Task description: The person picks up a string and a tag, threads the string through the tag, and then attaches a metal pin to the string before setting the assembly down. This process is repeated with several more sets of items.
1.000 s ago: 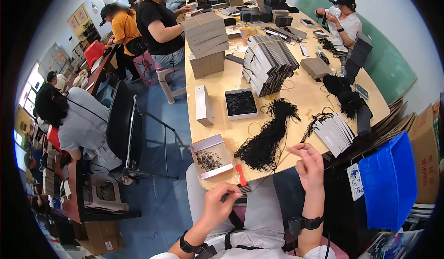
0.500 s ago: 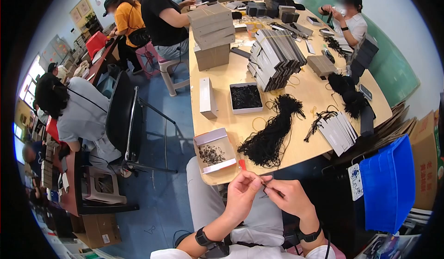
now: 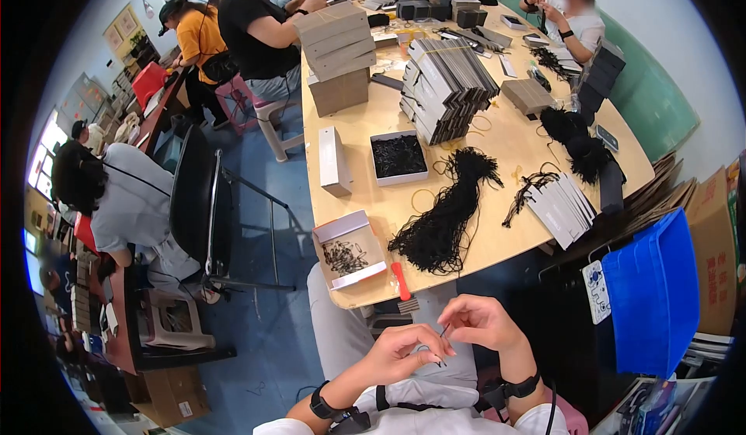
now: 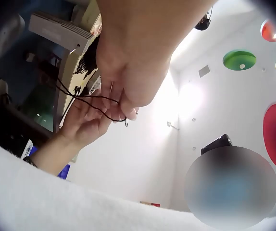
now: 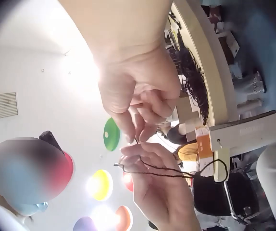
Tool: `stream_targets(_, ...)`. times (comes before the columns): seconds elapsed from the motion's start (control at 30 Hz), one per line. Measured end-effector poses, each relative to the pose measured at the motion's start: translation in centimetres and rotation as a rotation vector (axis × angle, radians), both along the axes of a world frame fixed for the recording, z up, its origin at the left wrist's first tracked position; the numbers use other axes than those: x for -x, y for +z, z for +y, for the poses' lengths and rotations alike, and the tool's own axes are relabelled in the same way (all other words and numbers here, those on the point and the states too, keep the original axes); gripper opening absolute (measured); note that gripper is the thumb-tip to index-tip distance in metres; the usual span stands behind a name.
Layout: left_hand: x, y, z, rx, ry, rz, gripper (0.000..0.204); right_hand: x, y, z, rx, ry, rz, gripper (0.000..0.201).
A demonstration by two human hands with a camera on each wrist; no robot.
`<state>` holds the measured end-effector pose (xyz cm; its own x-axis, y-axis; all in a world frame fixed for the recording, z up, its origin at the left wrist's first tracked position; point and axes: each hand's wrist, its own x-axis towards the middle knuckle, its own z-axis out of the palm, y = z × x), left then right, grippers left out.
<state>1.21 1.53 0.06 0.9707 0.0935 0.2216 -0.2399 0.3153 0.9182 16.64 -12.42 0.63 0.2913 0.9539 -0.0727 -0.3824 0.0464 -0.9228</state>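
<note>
the long table (image 3: 497, 163) holds a heap of black cords (image 3: 439, 221) and a small box of pins (image 3: 347, 250) at its near edge. a second ago the hands were apart; now they meet over the lap, so threading is underway. left hand (image 3: 404, 351) and right hand (image 3: 478, 322) both pinch a thin black cord (image 4: 92, 103) between curled fingertips.

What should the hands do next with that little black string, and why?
Probably pull the black cord snug: the left hand and right hand both pinch it over the lap, and it hangs in a slack loop between their fingers.
</note>
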Motion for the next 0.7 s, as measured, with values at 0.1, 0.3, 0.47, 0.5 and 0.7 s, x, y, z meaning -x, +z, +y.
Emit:
stream_targets(0.1,0.0,0.2,-0.1,0.021,0.061,0.021,0.003,0.1,-0.2,0.5,-0.027,0.032,-0.077,0.008)
stream_targets(0.3,0.4,1.3,0.6,-0.327,0.326,0.284,0.003,0.1,1.2,0.1,-0.07,0.062,-0.277,0.009)
stream_targets(0.47,0.5,0.9,0.1,-0.241,0.386,0.374,0.007,1.3,1.9,0.9,0.076,-0.049,-0.494,0.013)
stream_targets(0.5,0.5,0.7,0.0,-0.24,0.386,0.374,0.007,1.3,1.8,0.9,0.076,-0.048,-0.494,0.013)
stream_targets(0.7,0.6,-0.1,0.2,-0.044,0.262,0.401,0.011,1.5,1.3,0.7,0.132,-0.035,-0.45,0.015)
